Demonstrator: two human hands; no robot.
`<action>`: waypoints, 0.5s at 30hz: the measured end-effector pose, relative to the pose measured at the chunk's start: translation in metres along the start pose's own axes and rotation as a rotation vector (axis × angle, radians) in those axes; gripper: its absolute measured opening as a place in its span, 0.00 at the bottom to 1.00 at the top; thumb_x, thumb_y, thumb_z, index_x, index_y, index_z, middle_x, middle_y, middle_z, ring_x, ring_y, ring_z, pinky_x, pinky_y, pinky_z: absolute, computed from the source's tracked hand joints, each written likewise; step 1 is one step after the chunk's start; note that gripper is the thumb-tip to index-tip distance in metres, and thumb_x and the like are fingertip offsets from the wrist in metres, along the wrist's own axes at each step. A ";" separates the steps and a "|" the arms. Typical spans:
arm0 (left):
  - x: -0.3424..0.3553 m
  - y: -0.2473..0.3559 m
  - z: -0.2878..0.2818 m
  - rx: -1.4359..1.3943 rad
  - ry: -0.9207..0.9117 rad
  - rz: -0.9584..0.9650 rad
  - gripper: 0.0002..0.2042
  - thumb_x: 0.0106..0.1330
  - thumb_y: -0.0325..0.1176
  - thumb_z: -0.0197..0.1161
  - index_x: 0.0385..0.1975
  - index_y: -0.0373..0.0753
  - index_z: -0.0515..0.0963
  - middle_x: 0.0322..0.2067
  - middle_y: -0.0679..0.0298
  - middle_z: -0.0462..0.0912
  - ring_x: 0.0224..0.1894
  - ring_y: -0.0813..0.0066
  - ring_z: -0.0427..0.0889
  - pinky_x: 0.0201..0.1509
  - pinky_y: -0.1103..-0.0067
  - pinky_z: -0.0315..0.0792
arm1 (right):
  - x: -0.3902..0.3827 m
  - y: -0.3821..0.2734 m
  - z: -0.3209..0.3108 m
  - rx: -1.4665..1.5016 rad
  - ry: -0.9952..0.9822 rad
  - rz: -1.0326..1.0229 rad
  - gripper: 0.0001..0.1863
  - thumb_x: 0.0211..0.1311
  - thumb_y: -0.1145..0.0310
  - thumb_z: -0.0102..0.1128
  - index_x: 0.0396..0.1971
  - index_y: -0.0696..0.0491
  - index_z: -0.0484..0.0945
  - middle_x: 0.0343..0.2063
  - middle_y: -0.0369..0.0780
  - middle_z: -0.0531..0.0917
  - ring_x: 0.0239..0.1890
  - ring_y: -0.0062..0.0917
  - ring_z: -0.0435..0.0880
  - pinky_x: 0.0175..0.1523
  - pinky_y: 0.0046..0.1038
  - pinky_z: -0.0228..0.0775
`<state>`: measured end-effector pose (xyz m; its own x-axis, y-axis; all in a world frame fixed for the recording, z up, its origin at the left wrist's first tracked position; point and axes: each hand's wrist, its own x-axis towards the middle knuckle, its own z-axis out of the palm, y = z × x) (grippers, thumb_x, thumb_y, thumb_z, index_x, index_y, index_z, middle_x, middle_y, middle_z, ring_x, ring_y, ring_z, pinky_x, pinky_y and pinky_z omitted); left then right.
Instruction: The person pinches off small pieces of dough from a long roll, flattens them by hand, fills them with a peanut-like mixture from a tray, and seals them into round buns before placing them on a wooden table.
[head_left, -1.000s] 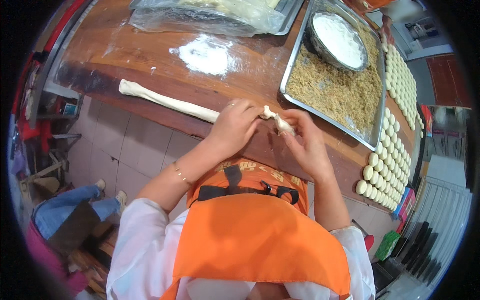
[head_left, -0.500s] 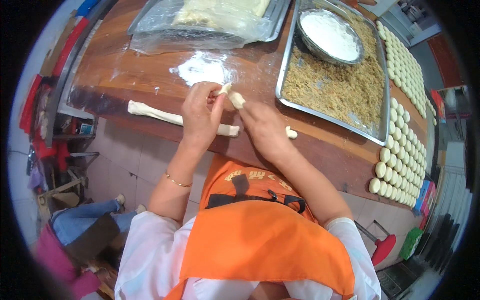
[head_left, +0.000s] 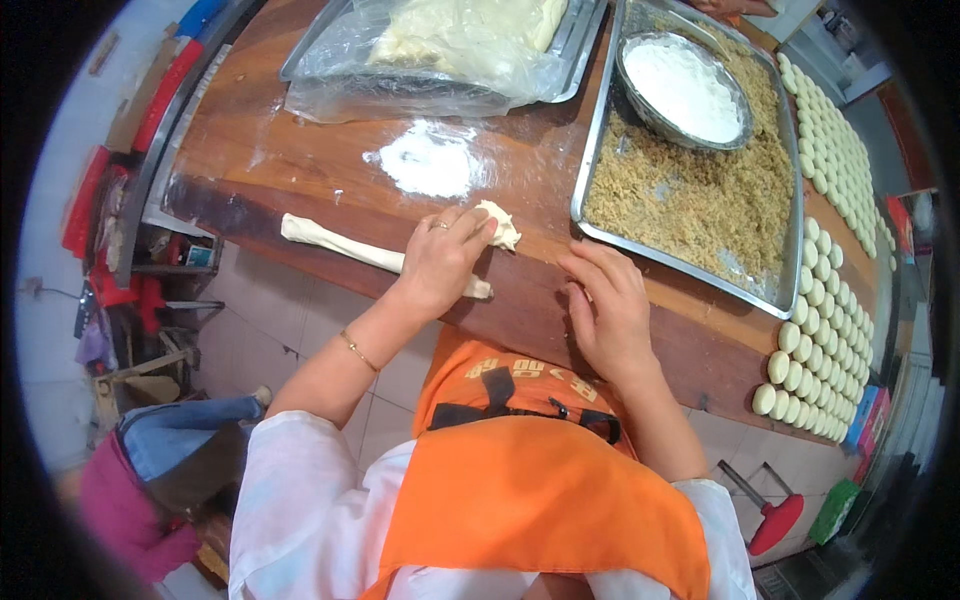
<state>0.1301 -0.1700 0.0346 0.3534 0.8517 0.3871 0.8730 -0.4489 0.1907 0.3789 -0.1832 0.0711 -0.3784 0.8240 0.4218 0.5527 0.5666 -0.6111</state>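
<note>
A lumpy piece of pale dough point(head_left: 498, 226) lies on the wooden table, just right of the floury patch. My left hand point(head_left: 445, 258) has its fingers closed together on that piece's left side. Beneath the same hand passes a long rope of dough point(head_left: 340, 243), its right end showing past the wrist. My right hand point(head_left: 606, 310) is lowered at the table's front edge, palm down, thumb apart from slightly bent fingers. Whether anything lies under its palm is hidden. A metal tray point(head_left: 690, 278) of crumbly brown filling point(head_left: 690, 185) sits beyond it.
A bowl of white flour point(head_left: 685, 90) stands in the filling tray. Plastic-wrapped dough point(head_left: 440, 45) rests on another tray at the back. Rows of round dough pieces point(head_left: 815, 340) line the right side. Loose flour point(head_left: 430, 160) marks the table point(head_left: 240, 150). Another person point(head_left: 150, 480) is at lower left.
My hands have moved apart: the left has come down onto the table with the lumpy dough, and the right has let go and shifted right. The small dough bit there is now out of sight.
</note>
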 end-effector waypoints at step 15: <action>0.077 -0.016 0.065 0.232 -0.065 -0.150 0.23 0.70 0.39 0.54 0.62 0.37 0.70 0.70 0.55 0.60 0.76 0.61 0.50 0.76 0.57 0.44 | -0.040 0.025 -0.023 0.012 0.005 0.236 0.06 0.58 0.76 0.64 0.35 0.54 0.81 0.30 0.42 0.82 0.33 0.38 0.82 0.38 0.34 0.74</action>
<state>0.1651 -0.0799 0.0031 0.2287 0.9227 0.3103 0.9681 -0.2490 0.0269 0.4253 -0.2019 0.0544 -0.2359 0.9338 0.2691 0.6163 0.3579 -0.7015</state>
